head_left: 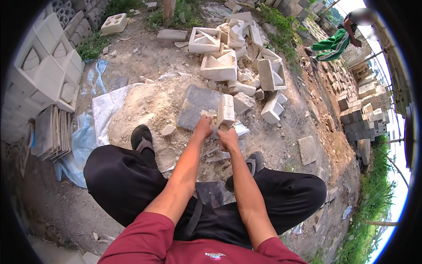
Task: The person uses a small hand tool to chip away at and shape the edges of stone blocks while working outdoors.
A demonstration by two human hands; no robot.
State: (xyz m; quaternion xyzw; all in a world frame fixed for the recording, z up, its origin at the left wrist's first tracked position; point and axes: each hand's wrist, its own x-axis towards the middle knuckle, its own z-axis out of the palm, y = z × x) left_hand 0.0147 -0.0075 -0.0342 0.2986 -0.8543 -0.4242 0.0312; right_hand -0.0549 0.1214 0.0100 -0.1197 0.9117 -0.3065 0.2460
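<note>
My left hand (pixel 203 126) is closed at the lower right corner of a flat dark grey slab (pixel 193 103). Pale crumbs lie by its fingertips, and whatever is in its fingers is too small to name. Close beside it, my right hand (pixel 228 140) has its fingers curled at the near end of a pale oblong block (pixel 226 108). Part of that grip is hidden behind the hand. A broken chunk (pixel 243 102) rests just right of the block. Left of the slab spreads a heap of sandy powder (pixel 145 105) on a white sheet (pixel 104 115).
Several cast hollow blocks (pixel 218 66), some broken, are piled beyond the slab. Stacked pale blocks (pixel 48 53) and upright boards (pixel 55 134) stand at left, near blue plastic sheeting (pixel 83 152). A flat stone (pixel 307 149) lies at right. Another person (pixel 338 42) bends over at far right.
</note>
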